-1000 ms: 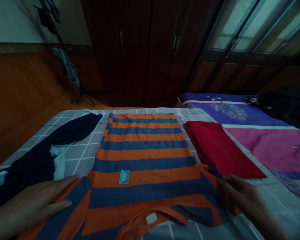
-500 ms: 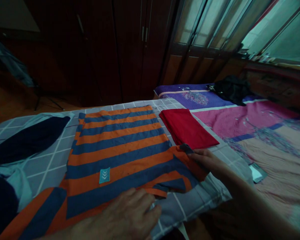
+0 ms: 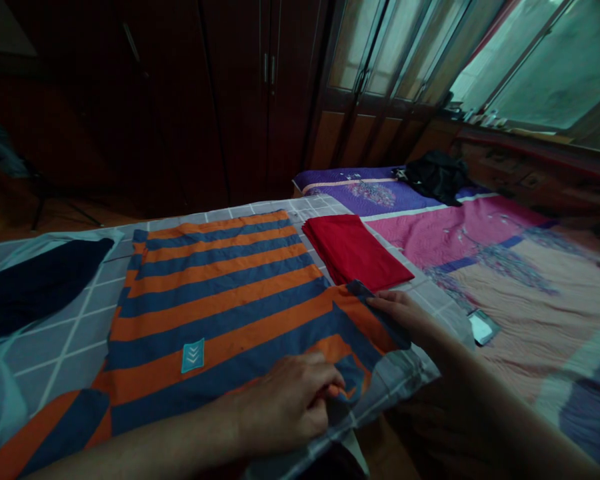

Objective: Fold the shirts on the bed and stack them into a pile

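An orange and blue striped shirt (image 3: 220, 300) lies spread on a grey checked cloth (image 3: 75, 327), a teal patch (image 3: 193, 356) on its front. My left hand (image 3: 295, 400) is closed at the shirt's near edge, orange fabric pinched between thumb and fingers. Over at the right sleeve, my right hand (image 3: 400, 310) pinches the cuff between its fingers. Just beyond that sleeve rests a folded red cloth (image 3: 355, 250).
Dark and pale garments (image 3: 40, 283) lie at the left. To the right is a bed (image 3: 505, 267) with a patterned cover, a black garment (image 3: 435, 177) and a small flat item (image 3: 483, 327). Dark wardrobes (image 3: 250, 133) stand behind.
My left hand has moved right along the shirt's near edge and closed on the fabric. The right hand still holds the cuff. The view has shifted slightly right.
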The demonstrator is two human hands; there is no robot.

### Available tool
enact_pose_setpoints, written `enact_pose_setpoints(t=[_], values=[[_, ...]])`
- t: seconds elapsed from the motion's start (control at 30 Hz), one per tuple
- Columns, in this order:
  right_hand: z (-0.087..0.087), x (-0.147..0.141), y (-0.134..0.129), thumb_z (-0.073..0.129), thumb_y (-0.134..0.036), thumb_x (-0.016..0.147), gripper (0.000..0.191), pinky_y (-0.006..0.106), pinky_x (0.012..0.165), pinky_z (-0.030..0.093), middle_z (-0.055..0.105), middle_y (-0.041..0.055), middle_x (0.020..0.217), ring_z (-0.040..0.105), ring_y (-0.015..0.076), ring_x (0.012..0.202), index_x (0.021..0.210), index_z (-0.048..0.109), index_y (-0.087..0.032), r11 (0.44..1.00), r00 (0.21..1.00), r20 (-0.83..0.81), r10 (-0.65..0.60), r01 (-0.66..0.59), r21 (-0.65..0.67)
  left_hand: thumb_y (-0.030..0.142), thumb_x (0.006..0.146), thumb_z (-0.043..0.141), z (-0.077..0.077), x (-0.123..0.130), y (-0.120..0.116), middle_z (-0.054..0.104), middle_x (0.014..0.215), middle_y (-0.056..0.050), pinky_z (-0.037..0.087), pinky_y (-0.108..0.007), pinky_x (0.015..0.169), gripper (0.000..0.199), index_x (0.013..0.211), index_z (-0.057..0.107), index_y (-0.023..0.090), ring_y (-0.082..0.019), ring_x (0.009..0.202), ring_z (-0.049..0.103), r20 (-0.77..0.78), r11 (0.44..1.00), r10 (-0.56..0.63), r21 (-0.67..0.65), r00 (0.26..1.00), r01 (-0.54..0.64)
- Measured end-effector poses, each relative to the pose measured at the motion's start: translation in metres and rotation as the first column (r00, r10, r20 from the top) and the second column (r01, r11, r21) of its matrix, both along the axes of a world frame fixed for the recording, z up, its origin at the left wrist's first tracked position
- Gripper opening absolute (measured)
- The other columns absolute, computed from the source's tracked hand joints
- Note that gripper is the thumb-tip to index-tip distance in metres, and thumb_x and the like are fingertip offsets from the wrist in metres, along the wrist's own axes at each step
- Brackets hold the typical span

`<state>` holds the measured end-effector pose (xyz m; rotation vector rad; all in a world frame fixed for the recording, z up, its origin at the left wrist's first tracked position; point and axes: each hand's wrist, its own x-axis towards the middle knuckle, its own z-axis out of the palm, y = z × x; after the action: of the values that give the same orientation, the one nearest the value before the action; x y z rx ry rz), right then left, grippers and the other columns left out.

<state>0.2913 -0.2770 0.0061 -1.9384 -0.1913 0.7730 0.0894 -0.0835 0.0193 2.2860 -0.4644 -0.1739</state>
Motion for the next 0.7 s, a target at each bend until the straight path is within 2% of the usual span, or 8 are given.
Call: enact_pose_setpoints(t=[0.07,0.13,0.23,0.33,0.43,0.53,0.63,0.7], values=[[-0.008,0.0,0.0,0.068,-0.046,0.06,0.032,0.021,0.04,0.032,0.054,-0.0029,0.048,0.046,0.0095,0.042,0.061,0.056,-0.017,0.999,0.998,0.061,-0.029,0.031,-0.023,0.009,0.077,0.053,-0.002,-0.005,-0.006,0.065,0.087,0.0,0.046,-0.02,0.067,0.025,0.097,0.061,0.021,-0.013,0.077,0.06,-0.028,0.991,-0.12,-0.055,0.992,0.118],[-0.015,0.001,-0.001,0.069,-0.045,0.057,0.033,0.02,0.038,0.025,0.047,-0.0054,0.043,0.039,0.0072,0.04,0.055,0.053,-0.017,0.997,0.991,0.125,-0.057,0.064,-0.049,0.014,0.08,0.054,-0.007,-0.009,-0.011,0.065,0.085,0.0,0.046,-0.02,0.066,0.02,0.096,0.063,0.021,-0.013,0.076,0.061,-0.007,0.983,-0.183,-0.028,0.983,0.183],[-0.018,0.001,-0.001,0.068,-0.046,0.057,0.033,0.02,0.039,0.023,0.045,-0.0053,0.044,0.038,0.007,0.04,0.055,0.054,-0.016,0.993,0.982,0.175,-0.078,0.092,-0.075,0.023,0.082,0.057,-0.015,-0.008,-0.015,0.063,0.096,-0.004,0.046,-0.027,0.076,0.022,0.104,0.061,0.02,-0.017,0.087,0.058,0.144,0.993,-0.104,0.075,0.984,0.094],[-0.012,0.0,0.001,0.065,-0.049,0.058,0.034,0.021,0.039,0.024,0.044,-0.0053,0.044,0.037,0.0077,0.04,0.056,0.053,-0.017,0.991,0.979,0.184,-0.084,0.101,-0.084,0.035,0.079,0.064,-0.022,-0.005,-0.012,0.058,0.117,-0.008,0.04,-0.039,0.095,0.043,0.118,0.054,0.019,-0.025,0.109,0.051,0.219,0.991,-0.034,0.133,0.975,0.005],[0.0,-0.005,0.007,0.062,-0.052,0.06,0.035,0.022,0.04,0.028,0.046,-0.0042,0.046,0.04,0.0092,0.041,0.06,0.052,-0.018,0.992,0.978,0.19,-0.082,0.098,-0.077,0.035,0.084,0.058,-0.03,-0.005,-0.01,0.051,0.132,-0.009,0.028,-0.04,0.108,0.044,0.123,0.049,0.018,-0.025,0.126,0.039,0.196,0.988,-0.103,0.137,0.975,0.077],[0.012,-0.023,0.02,0.061,-0.053,0.065,0.036,0.022,0.041,0.031,0.05,-0.0031,0.05,0.044,0.0104,0.043,0.067,0.054,-0.018,0.994,0.971,0.227,-0.074,0.089,-0.057,0.033,0.089,0.052,-0.035,-0.009,-0.009,0.049,0.136,-0.008,0.02,-0.038,0.113,0.041,0.127,0.047,0.018,-0.023,0.133,0.032,0.181,0.98,-0.185,0.107,0.966,0.168],[0.02,-0.057,0.036,0.054,-0.051,0.075,0.036,0.023,0.044,0.035,0.057,-0.0005,0.058,0.051,0.0131,0.048,0.083,0.062,-0.016,0.995,0.928,0.363,0.087,-0.067,-0.07,0.034,0.088,0.055,-0.032,-0.01,-0.008,0.053,0.132,-0.007,0.023,-0.039,0.112,0.043,0.128,0.047,0.019,-0.023,0.129,0.039,0.174,0.974,-0.227,0.045,0.958,0.223],[0.02,-0.081,0.042,0.05,-0.046,0.082,0.036,0.024,0.046,0.036,0.058,0.0,0.06,0.053,0.0145,0.051,0.095,0.064,-0.016,0.965,0.818,0.514,0.258,-0.19,-0.182,0.029,0.088,0.054,-0.029,-0.008,-0.005,0.06,0.122,-0.006,0.032,-0.036,0.106,0.034,0.121,0.053,0.02,-0.022,0.119,0.049,0.167,0.973,-0.225,-0.006,0.96,0.23]])
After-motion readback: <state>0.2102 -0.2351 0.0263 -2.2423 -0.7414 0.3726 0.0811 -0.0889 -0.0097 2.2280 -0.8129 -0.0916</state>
